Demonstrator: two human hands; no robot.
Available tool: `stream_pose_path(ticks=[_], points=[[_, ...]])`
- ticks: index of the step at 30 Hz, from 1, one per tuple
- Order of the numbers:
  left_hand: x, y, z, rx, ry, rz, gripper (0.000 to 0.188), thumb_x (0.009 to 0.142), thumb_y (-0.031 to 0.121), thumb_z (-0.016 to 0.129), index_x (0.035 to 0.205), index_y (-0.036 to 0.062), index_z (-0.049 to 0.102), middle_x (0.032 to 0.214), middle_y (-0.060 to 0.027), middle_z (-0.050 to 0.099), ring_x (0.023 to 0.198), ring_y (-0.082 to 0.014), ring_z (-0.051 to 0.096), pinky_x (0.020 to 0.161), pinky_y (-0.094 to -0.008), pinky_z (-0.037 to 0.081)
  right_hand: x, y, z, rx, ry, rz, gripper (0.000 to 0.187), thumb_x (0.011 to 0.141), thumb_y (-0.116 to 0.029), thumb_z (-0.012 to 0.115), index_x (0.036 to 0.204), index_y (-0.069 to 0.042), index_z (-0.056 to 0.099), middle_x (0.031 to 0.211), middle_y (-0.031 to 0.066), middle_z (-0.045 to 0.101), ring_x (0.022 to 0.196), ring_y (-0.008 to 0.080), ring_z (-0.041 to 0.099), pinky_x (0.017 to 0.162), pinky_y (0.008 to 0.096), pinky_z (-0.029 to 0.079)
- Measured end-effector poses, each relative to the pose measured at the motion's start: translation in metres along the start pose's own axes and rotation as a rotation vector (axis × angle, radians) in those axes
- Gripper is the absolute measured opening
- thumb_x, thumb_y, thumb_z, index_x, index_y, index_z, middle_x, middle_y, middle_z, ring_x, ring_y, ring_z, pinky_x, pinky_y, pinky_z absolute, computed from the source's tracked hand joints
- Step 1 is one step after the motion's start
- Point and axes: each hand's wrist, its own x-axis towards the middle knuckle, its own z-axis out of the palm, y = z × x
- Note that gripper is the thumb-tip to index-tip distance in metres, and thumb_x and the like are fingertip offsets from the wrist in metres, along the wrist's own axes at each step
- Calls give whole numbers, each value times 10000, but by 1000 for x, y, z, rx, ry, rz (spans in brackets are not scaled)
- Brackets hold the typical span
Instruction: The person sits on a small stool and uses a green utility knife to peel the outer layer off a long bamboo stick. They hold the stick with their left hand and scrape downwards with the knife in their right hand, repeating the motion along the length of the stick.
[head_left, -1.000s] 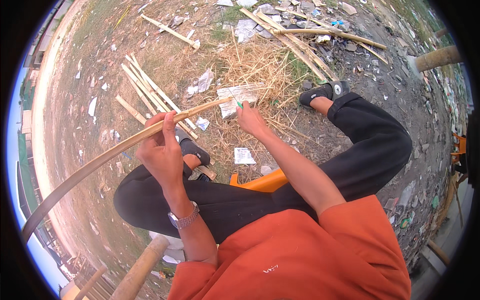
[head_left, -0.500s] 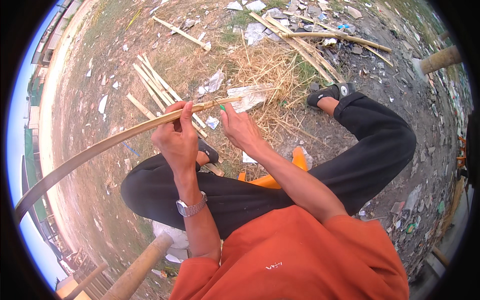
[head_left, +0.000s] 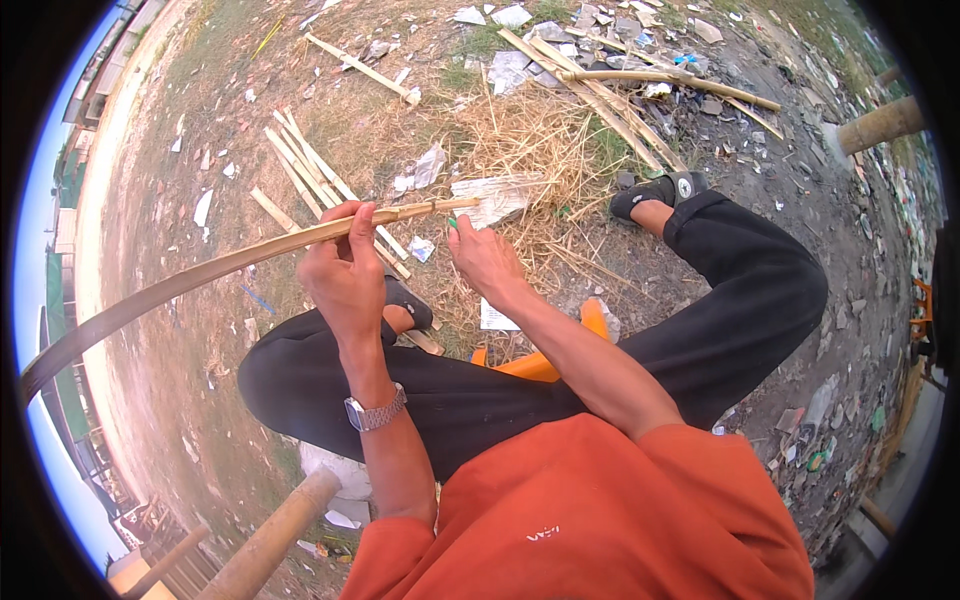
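Note:
My left hand [head_left: 345, 272] grips a long, thin bamboo strip [head_left: 190, 280] near its right end. The strip bends away to the lower left and ends close to my right hand. My right hand [head_left: 485, 260] is closed on a small tool with a green handle [head_left: 452, 223], held just under the strip's tip. I sit with legs in black trousers [head_left: 700, 320] spread on bare ground. A metal watch [head_left: 373, 412] is on my left wrist.
Cut bamboo strips [head_left: 310, 175] lie on the ground ahead, with longer poles [head_left: 640, 80] and dry straw [head_left: 540, 140] further right. Paper scraps and litter are scattered around. An orange seat [head_left: 530, 362] is under me. Wooden posts [head_left: 270, 540] stand at lower left and upper right.
Both hands have drawn closer together and nearer to me. The bamboo strip's tip now ends just past my left hand, above my right hand.

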Motion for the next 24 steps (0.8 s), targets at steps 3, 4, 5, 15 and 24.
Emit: stream_pose_path(ticks=[3,4,5,15,24], points=[[-1,2,3,11,-8,1,163,928,154,688,939,-8,703,629,-27,602,541,-56,494,483,-236,364,5,4,-1,11,-25,24,315,1012,-333,398,1099,-42,480,838,280,666,839,464,665,761,559,527],[-4,6,4,41,-17,9,161,929,150,685,940,-10,703,634,-26,607,546,-54,502,485,-233,369,2,10,4,21,-38,43,326,1011,-332,400,1103,-31,486,847,284,667,847,464,665,776,555,529],[-1,10,7,60,-26,37,158,931,146,683,941,-11,703,639,-24,613,551,-52,510,487,-231,374,8,18,9,5,-35,46,327,1010,-331,401,1104,-30,487,851,289,667,848,466,665,772,554,532],[-1,-4,-3,23,-6,-21,179,935,167,681,940,-11,702,661,-45,644,577,-79,568,518,-245,428,32,15,26,7,127,-105,322,986,-343,444,1060,-37,511,775,277,665,763,459,674,706,562,542],[-5,-9,-5,65,14,55,194,932,181,676,941,-10,706,605,-74,626,490,-96,500,471,-280,366,21,23,27,-74,61,-23,324,991,-341,445,1075,-39,523,877,272,682,854,444,679,754,535,547]])
